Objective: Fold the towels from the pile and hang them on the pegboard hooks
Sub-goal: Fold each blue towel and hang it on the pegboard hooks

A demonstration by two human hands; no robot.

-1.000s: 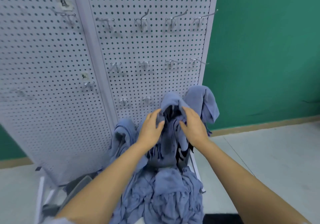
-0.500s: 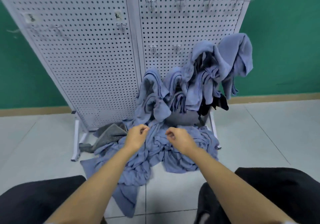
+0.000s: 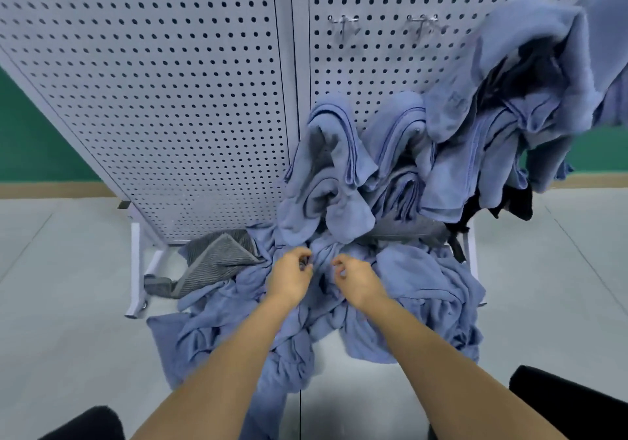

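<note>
A pale grey tiled floor (image 3: 68, 286) meets a green wall (image 3: 30, 133) along a tan skirting board (image 3: 51, 189). Standing on the floor is a white perforated metal pegboard (image 3: 153, 82) of 2 panels on a white tube frame (image 3: 136, 263). 2 bare metal hooks (image 3: 343, 26) sit high on its right panel.

The crumpled pile of blue terry towels (image 3: 424, 286) lies on the floor at the foot of the right panel and spreads toward the person. A grey ribbed towel (image 3: 217, 256) lies at its left edge, partly under the frame. Above the pile, folded blue towels (image 3: 326, 174) hang in bunches against the lower right panel, with a black cloth (image 3: 516, 201) dangling among those farthest right.

The left hand (image 3: 290, 276) and the right hand (image 3: 356, 278) are close together over the top of the pile, just below the hung towels, fingers curled inward. Whether either grip is clenched on cloth or on nothing cannot be told, because of blur.

Bare floor lies open to the left and right of the pile. The left panel carries nothing in the part that shows.
</note>
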